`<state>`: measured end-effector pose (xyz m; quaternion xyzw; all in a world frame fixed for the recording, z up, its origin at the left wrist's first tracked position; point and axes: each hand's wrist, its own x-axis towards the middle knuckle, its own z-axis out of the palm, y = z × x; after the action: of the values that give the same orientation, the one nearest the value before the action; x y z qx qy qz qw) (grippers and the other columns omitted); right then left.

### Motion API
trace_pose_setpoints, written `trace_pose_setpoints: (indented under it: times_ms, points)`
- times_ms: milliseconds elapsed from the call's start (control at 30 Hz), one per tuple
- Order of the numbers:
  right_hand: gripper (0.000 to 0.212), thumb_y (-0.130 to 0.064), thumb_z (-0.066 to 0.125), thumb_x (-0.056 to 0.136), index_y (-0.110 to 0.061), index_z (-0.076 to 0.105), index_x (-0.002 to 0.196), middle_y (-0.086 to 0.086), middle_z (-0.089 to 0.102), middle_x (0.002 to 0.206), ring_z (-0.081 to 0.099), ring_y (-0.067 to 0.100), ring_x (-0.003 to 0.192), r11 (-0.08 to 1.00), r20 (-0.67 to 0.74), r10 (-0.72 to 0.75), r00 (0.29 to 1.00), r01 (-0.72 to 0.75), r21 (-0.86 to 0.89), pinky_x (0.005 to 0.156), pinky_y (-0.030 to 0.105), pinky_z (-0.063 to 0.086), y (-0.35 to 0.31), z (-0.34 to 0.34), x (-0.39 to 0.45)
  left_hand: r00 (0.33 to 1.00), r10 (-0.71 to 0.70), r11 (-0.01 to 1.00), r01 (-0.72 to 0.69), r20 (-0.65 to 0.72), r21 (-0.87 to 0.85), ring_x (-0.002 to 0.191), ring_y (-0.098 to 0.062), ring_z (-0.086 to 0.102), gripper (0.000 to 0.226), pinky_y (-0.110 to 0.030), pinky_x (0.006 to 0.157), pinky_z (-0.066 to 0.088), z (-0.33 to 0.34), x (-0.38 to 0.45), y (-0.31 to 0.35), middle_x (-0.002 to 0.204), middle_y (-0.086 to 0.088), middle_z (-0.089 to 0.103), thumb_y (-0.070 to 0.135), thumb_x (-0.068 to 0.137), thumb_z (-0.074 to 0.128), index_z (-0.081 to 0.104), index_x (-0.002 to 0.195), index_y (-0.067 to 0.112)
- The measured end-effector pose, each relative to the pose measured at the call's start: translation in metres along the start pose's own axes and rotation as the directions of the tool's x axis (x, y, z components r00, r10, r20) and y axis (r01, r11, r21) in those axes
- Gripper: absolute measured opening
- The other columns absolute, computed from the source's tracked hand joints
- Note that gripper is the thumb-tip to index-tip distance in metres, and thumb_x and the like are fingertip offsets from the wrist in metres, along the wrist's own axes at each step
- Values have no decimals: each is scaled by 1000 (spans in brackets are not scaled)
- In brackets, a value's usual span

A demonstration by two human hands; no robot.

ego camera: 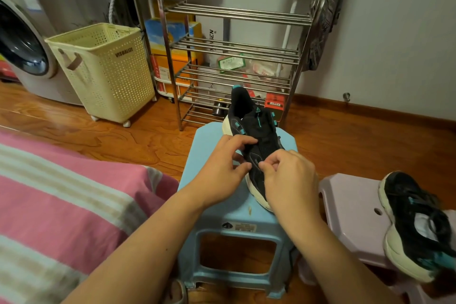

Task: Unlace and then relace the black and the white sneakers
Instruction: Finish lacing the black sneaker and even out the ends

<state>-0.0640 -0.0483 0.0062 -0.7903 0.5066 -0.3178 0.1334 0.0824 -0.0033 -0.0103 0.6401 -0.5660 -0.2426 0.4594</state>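
Note:
A black sneaker (254, 128) with a white sole and teal eyelet loops lies on a light blue stool (237, 224), toe toward me, heel away. My left hand (222, 165) grips the shoe's left side near the toe, fingers curled over the upper. My right hand (288, 177) pinches the black lace at the lowest eyelets near the toe. The lace itself is hard to make out against the black upper. The second black and white sneaker (417, 229) rests on a pale purple stool (350, 215) at the right.
A pink striped bedspread (61, 205) fills the left foreground. Behind the stools stand a steel shoe rack (237, 57), a cream laundry basket (103, 69) on wheels and a washing machine (22, 39). Wooden floor lies between them.

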Motion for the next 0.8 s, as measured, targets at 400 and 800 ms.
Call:
trace_pose_setpoints:
  times_ms: [400, 800]
  points:
    - [27, -23, 76, 87, -20, 59, 108, -4, 64, 89, 57, 14, 86, 985, 90, -162, 983, 156, 73, 70, 28, 46, -7, 1, 15, 953, -211, 958, 158, -218, -239, 81, -16, 69, 28, -24, 75, 57, 6, -1, 14, 97, 0, 67, 1, 100, 50, 60, 109, 25]
    - [48, 0, 66, 89, -24, 58, 130, -6, 75, 90, 70, 9, 89, 934, 542, -18, 840, -179, 309, 85, 27, 55, 5, -24, 41, 916, -353, 845, 400, -193, 354, 84, -25, 64, 19, -38, 75, 55, 15, 25, 42, 87, -6, 65, 31, 100, 54, 62, 94, 15]
